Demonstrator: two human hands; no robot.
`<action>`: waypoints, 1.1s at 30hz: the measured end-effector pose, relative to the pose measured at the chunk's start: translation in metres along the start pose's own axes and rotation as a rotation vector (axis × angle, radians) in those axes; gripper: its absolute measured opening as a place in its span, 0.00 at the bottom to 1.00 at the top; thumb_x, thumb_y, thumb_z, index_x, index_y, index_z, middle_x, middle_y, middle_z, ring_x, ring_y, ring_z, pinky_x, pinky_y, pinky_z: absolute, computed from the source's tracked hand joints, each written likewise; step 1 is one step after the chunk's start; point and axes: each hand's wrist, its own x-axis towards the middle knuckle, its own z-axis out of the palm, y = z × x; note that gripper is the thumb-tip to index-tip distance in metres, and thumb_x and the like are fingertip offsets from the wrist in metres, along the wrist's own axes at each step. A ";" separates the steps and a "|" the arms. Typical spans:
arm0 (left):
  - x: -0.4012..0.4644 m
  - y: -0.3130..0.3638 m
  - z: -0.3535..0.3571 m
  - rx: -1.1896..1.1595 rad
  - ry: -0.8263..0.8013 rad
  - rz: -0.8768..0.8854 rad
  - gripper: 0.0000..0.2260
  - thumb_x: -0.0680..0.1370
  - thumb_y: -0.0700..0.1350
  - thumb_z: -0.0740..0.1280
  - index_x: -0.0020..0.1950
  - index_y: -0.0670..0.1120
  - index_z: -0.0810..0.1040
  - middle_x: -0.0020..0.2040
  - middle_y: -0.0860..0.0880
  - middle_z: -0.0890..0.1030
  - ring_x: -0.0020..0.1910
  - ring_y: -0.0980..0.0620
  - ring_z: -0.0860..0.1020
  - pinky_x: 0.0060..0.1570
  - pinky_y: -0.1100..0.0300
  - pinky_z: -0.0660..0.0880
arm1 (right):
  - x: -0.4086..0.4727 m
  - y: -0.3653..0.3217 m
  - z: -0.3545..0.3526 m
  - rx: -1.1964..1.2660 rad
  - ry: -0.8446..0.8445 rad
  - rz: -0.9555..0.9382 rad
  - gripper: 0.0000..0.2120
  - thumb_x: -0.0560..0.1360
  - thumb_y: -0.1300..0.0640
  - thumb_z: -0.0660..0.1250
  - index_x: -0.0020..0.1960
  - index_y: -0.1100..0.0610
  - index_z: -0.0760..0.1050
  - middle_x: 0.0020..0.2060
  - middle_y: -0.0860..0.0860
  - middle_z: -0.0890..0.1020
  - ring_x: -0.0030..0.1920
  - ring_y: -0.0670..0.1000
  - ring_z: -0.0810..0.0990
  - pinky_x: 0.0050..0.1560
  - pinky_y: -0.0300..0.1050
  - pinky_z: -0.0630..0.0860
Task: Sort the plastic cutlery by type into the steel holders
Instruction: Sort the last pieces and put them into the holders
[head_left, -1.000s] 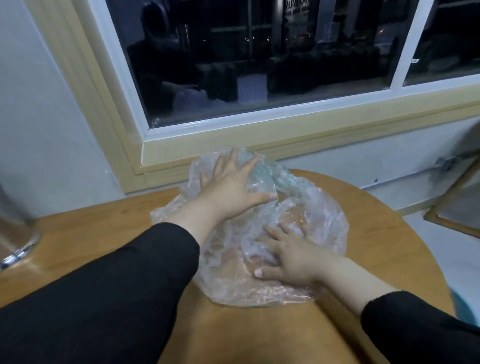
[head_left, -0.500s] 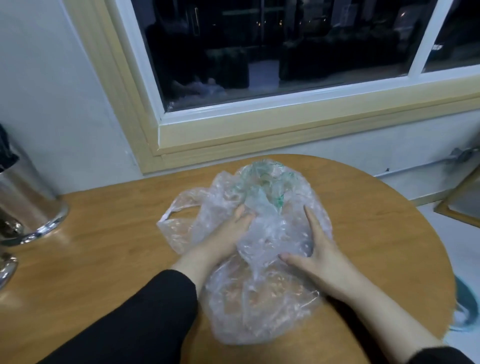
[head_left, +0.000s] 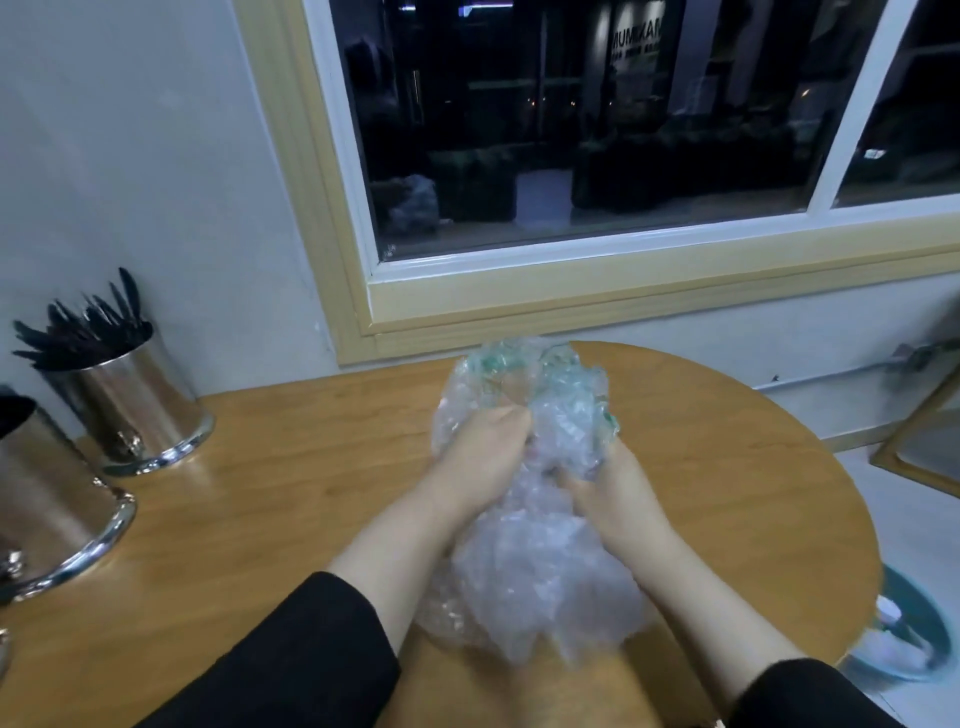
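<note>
Your left hand and right hand both grip the crumpled plastic bag at the centre of the round wooden table. At 9 o'clock stand two steel holders; the farther one holds black cutlery. At 12 o'clock is a dark window.

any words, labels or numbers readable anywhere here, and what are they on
"MUMKAN": partly legible, seemingly mirrored, on a lit sign seen through the dark window; the smaller line beneath is too blurred to read.
Green print on the crumpled plastic bag: too creased to read.
Small white tag on the window frame: too small to read.
Steel holders: no text visible.
</note>
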 end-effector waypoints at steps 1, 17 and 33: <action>-0.001 0.003 -0.012 0.011 0.160 0.059 0.14 0.79 0.50 0.59 0.40 0.46 0.77 0.38 0.51 0.79 0.39 0.52 0.75 0.42 0.55 0.70 | 0.001 -0.005 -0.002 -0.089 0.006 -0.049 0.17 0.72 0.62 0.73 0.52 0.41 0.77 0.50 0.39 0.81 0.50 0.42 0.80 0.50 0.40 0.75; -0.020 0.000 -0.046 -0.140 0.139 0.077 0.19 0.70 0.49 0.81 0.58 0.54 0.80 0.48 0.57 0.86 0.51 0.55 0.84 0.51 0.63 0.80 | -0.004 -0.067 -0.016 -0.080 0.074 -0.301 0.37 0.69 0.54 0.79 0.71 0.45 0.62 0.64 0.46 0.72 0.65 0.42 0.72 0.65 0.34 0.68; -0.061 0.031 -0.015 -0.607 -0.149 -0.105 0.09 0.83 0.42 0.66 0.62 0.45 0.82 0.56 0.43 0.86 0.57 0.45 0.84 0.61 0.49 0.80 | -0.029 -0.064 -0.004 0.134 0.000 -0.264 0.44 0.63 0.50 0.81 0.70 0.37 0.61 0.58 0.26 0.73 0.61 0.36 0.76 0.58 0.35 0.75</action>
